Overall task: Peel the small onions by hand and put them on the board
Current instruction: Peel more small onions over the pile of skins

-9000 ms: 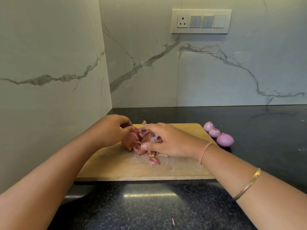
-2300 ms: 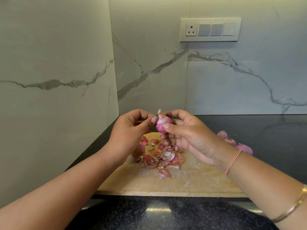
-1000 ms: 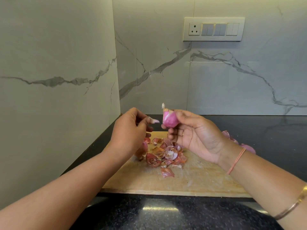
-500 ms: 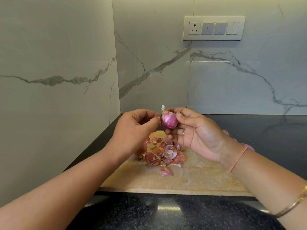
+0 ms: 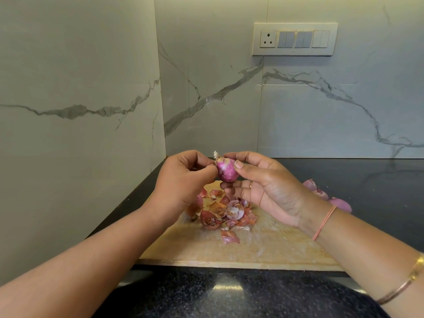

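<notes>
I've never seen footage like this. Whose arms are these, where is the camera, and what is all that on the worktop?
There is no machine here. These are a person's two bare arms, filmed by one wide-angle camera worn on the head, looking forward and down. The right hand holds a small onion between thumb and fingers above the wooden board. The left hand pinches the onion near its tufted end to peel it. A heap of skins lies on the board. A few pink onions lie on the dark counter to the right, partly hidden by the wrist.
</notes>
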The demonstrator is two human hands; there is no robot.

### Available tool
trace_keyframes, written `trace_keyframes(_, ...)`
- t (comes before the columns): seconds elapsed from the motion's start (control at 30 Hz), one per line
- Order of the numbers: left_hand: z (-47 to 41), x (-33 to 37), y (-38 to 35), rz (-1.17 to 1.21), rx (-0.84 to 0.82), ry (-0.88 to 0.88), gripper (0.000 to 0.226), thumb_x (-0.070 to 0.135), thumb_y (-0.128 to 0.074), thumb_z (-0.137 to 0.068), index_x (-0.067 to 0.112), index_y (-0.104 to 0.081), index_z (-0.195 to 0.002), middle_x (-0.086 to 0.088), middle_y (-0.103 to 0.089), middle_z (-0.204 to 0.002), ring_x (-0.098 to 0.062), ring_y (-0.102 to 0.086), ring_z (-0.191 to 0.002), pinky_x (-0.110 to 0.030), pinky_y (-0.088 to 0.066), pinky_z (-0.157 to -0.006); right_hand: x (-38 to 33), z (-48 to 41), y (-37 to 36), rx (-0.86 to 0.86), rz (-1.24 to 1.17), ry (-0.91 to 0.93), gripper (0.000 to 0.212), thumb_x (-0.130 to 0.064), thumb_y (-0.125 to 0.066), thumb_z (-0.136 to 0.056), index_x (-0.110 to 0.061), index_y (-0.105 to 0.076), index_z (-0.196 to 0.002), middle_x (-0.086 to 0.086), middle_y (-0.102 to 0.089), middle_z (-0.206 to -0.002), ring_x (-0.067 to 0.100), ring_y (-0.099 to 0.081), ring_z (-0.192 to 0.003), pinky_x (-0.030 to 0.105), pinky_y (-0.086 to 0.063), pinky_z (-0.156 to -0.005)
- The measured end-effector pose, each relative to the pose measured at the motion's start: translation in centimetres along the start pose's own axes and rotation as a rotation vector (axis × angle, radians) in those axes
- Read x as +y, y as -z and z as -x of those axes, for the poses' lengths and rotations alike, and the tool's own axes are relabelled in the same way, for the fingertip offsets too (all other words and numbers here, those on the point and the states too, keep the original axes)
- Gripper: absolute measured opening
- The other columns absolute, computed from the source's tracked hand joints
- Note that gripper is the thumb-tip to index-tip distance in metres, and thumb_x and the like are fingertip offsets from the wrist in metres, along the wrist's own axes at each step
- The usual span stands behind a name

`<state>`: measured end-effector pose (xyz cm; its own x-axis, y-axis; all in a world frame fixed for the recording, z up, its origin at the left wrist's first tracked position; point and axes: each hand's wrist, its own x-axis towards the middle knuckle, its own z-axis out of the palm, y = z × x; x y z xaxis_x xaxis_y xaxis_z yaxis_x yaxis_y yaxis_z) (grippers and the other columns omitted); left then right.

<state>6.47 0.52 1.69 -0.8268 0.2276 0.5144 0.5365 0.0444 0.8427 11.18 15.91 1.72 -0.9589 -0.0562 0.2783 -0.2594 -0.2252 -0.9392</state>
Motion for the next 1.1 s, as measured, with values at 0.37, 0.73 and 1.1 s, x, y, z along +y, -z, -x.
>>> trace_keyframes(0.37,-0.1,-0.1,-0.3,-0.191,0.044,-0.078,0.012,0.008,-0.067,-0.080,0.014,-0.063,-0.071,0.000,-0.065,-0.067,-0.024,-0.065,-0.071,-0.039,-0.054,-0.071,0.1,0.2,-0.6,0.013,0.114,0.031,0.039,-0.001,-0.067,-0.076,-0.003,-0.059,-0.114,0.011,-0.065,-0.091,0.013,-0.059,-0.066,0.022,-0.052,-0.060)
trace_keyframes(0.73,-0.6,-0.5,-0.2,-0.230,0.070,-0.080,0.009,0.014,-0.064,-0.084,0.013,-0.062,-0.076,-0.003,-0.067,-0.070,-0.024,-0.067,-0.072,-0.043,-0.057,-0.070,-0.1,0.0,-0.5,-0.001,0.021,-0.010,0.021,-0.002,-0.054,-0.090,-0.001,-0.058,-0.111,0.011,-0.065,-0.085,0.015,-0.059,-0.064,0.024,-0.053,-0.061)
trace_keyframes(1.1,-1.1,-1.2,0.1,-0.383,0.081,-0.151,0.015,0.020,-0.065,-0.085,0.017,-0.058,-0.073,0.007,-0.056,-0.060,-0.001,-0.047,-0.049,-0.010,-0.034,-0.042,-0.4,0.0,-0.3,-0.035,-0.026,-0.050,0.028,-0.006,-0.053,-0.088,0.003,-0.057,-0.114,0.013,-0.063,-0.080,0.015,-0.059,-0.064,0.023,-0.054,-0.060)
